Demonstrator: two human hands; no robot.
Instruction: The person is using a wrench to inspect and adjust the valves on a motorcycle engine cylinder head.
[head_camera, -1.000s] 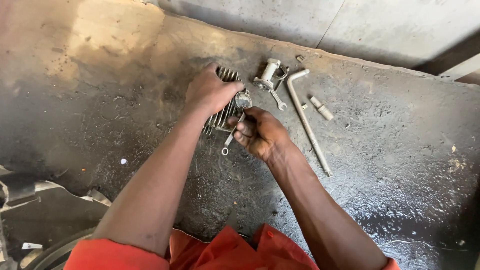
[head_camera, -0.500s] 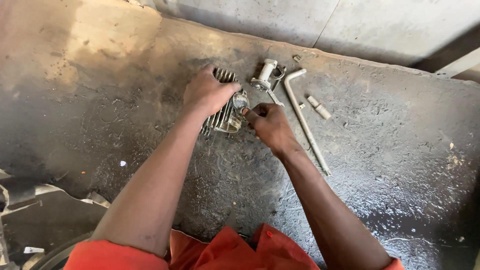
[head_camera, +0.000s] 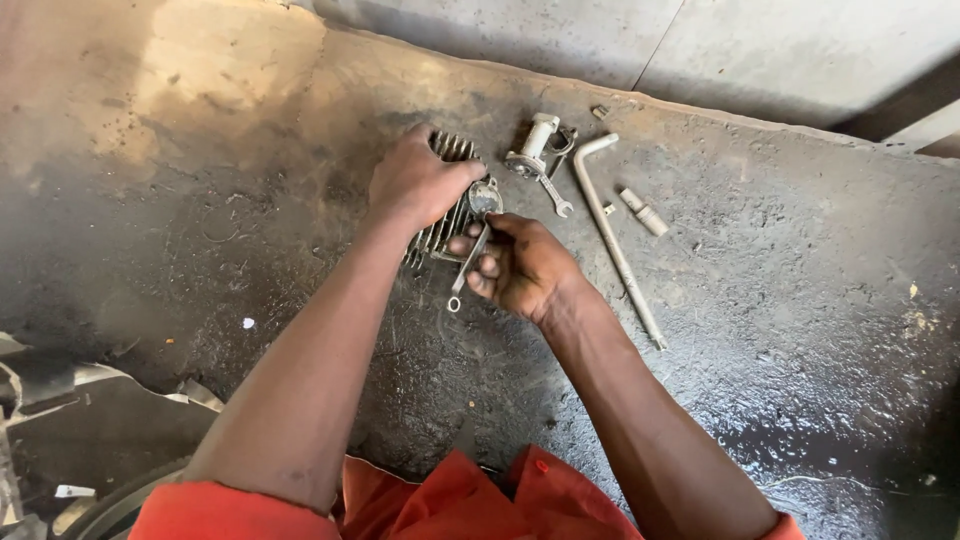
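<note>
Since half a second ago my right hand (head_camera: 520, 268) has dropped back from the top of the part toward six o'clock, and the small grey metal spanner (head_camera: 467, 268) now hangs out of it again, ring end lowest. My left hand (head_camera: 418, 182) has stayed where it was.

That left hand lies palm down over the grey finned metal engine casting (head_camera: 452, 212), fingers curled over its far edge, pressing it against the dark, oil-stained concrete floor (head_camera: 800, 330). The casting sits just at twelve o'clock of my right hand. My right hand's fingers are folded around the spanner's shaft, whose upper end points at the round silvery fitting (head_camera: 486, 198) on the casting's right side; I cannot tell whether it is touching.

At one o'clock from the casting stands a pale cylindrical metal piece on a flanged base (head_camera: 534, 146), with a second small open-ended spanner (head_camera: 556, 194) lying just beside it. Further toward three o'clock lies a long grey L-shaped bar (head_camera: 615, 240), and beside that a short pale cylindrical stub (head_camera: 643, 212). My orange sleeves (head_camera: 480, 500) show at six o'clock.
</note>
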